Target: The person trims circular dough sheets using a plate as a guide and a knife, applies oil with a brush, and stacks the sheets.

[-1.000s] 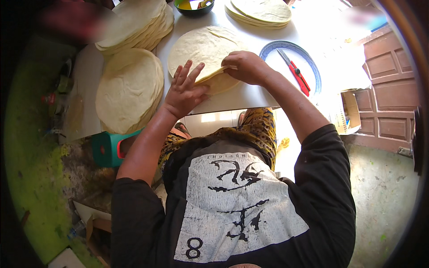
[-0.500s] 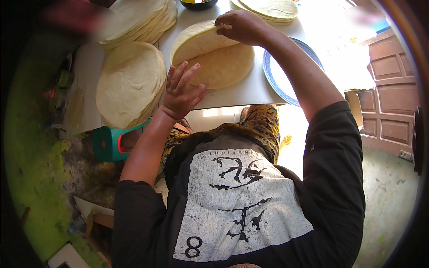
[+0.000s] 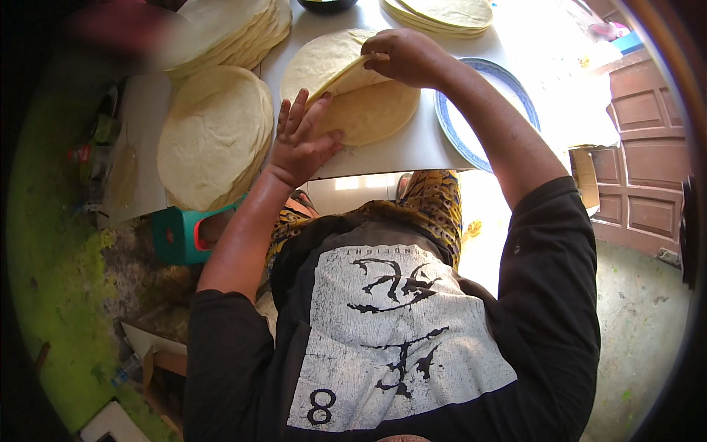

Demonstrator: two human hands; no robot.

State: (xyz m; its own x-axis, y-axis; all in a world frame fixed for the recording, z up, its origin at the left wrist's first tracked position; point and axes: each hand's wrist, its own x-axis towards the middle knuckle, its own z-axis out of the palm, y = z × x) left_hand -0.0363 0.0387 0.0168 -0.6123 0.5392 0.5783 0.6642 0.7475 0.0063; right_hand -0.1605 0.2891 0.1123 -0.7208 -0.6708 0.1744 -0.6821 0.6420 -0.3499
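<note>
Thin, pale dough rounds (image 3: 368, 114) lie in a small pile on the table in front of me. My right hand (image 3: 409, 59) reaches over from the right, fingers and thumb pinching the top dough sheet (image 3: 317, 62), which is partly raised and bent over. At the pile's near left side, my left hand (image 3: 303, 144) has its fingers spread, the fingertips by the raised sheet and the thumb by the lower round. Whether the left fingertips press on the dough cannot be made out. To the left of that hand is a thicker stack of dough rounds (image 3: 210, 136).
A blue-rimmed white plate (image 3: 524, 92) sits right of the pile, partly under my right forearm. More dough stacks stand at the far left (image 3: 228, 37) and far right (image 3: 449, 13), with a dark bowl (image 3: 328, 6) between. A green stool (image 3: 173, 239) is below the white table (image 3: 390, 162).
The raised sheet has come down lower, its far part now lying flatter. My right hand has shifted slightly right and nearer; my left hand has moved a little up along the edge.
</note>
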